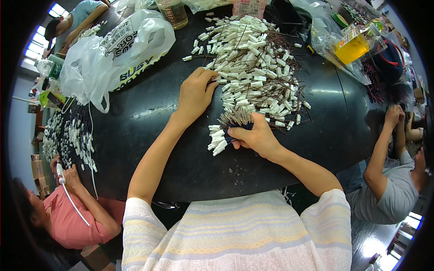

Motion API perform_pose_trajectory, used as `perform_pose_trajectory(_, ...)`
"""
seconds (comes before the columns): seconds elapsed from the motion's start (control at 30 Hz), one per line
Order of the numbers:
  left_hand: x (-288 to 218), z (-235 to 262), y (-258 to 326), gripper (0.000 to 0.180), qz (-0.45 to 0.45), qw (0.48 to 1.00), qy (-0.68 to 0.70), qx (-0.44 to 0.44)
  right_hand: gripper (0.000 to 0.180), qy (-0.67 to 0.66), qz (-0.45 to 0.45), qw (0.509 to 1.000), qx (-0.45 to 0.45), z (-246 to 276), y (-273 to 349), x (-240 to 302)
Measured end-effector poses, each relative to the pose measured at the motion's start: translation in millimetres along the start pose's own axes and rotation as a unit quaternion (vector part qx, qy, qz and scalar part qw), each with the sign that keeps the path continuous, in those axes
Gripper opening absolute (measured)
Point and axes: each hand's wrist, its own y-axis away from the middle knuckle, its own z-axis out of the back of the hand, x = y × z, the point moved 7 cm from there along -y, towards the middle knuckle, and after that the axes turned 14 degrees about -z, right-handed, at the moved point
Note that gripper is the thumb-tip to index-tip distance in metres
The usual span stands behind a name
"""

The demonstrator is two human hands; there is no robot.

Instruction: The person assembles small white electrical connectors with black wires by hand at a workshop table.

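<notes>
A large heap of white plastic connectors with thin brown wires lies on the black table in front of me. At the heap's left edge, my left hand has thumb and forefinger curled in around one white connector; the fingertips are partly hidden. Closer to me, my right hand is closed around a bundle of dark wires. Pale bare ends of the bundle stick up above the thumb. Its white connectors poke out on the left side of the fist.
A white plastic bag sits at the far left, beside a cup of pale drink. Far right stands a bottle of yellow liquid on clear plastic. Co-workers sit at both sides; more connectors lie before the left one.
</notes>
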Motion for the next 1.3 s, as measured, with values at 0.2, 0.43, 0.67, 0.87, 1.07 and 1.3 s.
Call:
perform_pose_trajectory(0.2, 2.7, 6.9, 5.2, 0.015, 0.05, 0.998, 0.028, -0.001, 0.015, -0.062, -0.021, 0.997, 0.048, 2.6, 1.0, 3.6)
perform_pose_trajectory(0.43, 3.9, 27.1, 26.2, 0.009, 0.196, 0.967, 0.159, -0.036, 0.014, -0.09, -0.007, 0.996, 0.011, 2.4, 3.3, 6.7)
perform_pose_trajectory(0.67, -10.1, 24.5, 76.9, 0.015, 0.36, 0.805, 0.469, -0.036, 0.011, -0.03, -0.011, 0.999, -0.007, 4.9, 0.2, -0.3)
perform_pose_trajectory(0.87, -30.2, 19.6, 81.2, 0.016, 0.345, 0.755, 0.556, -0.045, 0.011, -0.001, -0.004, 0.999, -0.041, 2.3, 4.6, 5.8)
perform_pose_trajectory(1.07, -32.3, 18.0, 83.8, 0.016, 0.324, 0.765, 0.555, -0.033, 0.012, 0.026, 0.02, 0.999, -0.041, 1.6, 1.2, 3.8)
perform_pose_trajectory(1.3, -32.7, 20.5, 83.0, 0.016, 0.318, 0.797, 0.512, -0.031, 0.012, 0.046, 0.03, 0.998, -0.028, -0.3, 1.2, 5.7)
